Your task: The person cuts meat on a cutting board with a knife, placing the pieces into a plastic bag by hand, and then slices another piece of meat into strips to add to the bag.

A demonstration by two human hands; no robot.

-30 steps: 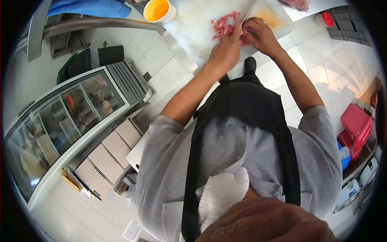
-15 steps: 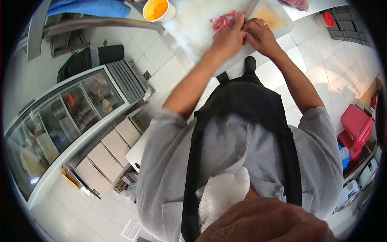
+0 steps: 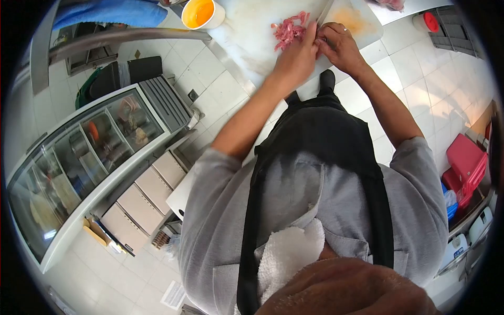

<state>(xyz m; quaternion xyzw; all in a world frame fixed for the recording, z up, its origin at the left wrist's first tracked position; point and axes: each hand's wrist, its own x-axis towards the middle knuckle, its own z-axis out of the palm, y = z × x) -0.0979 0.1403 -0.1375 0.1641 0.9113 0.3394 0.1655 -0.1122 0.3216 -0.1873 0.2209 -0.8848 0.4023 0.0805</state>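
A heap of raw meat strips [image 3: 289, 32] lies on the white cutting board [image 3: 244, 39]. Just to its right, my left hand [image 3: 296, 60] is closed around a knife, with the index finger stretched along it. The knife blade [image 3: 326, 11] points away from me; its handle is hidden in the hand. My right hand [image 3: 341, 46], with a ring on one finger, is closed close beside the knife. Its fingertips are pinched together, and what they hold is hidden. Beyond the right hand, an orange-brown stain [image 3: 352, 21] marks the board.
A white tub [image 3: 216, 20] with orange contents stands at the board's far left. More raw meat [image 3: 392, 4] is at the far right. A glass-topped display case [image 3: 86, 157] stands on my left. Pink-red bins [image 3: 466, 163] are on my right, and a red-lidded container [image 3: 426, 23] sits beyond.
My left hand has shifted slightly toward me, showing more of the meat strips. My right hand stays pinched in nearly the same spot. The whole view has tilted a little.
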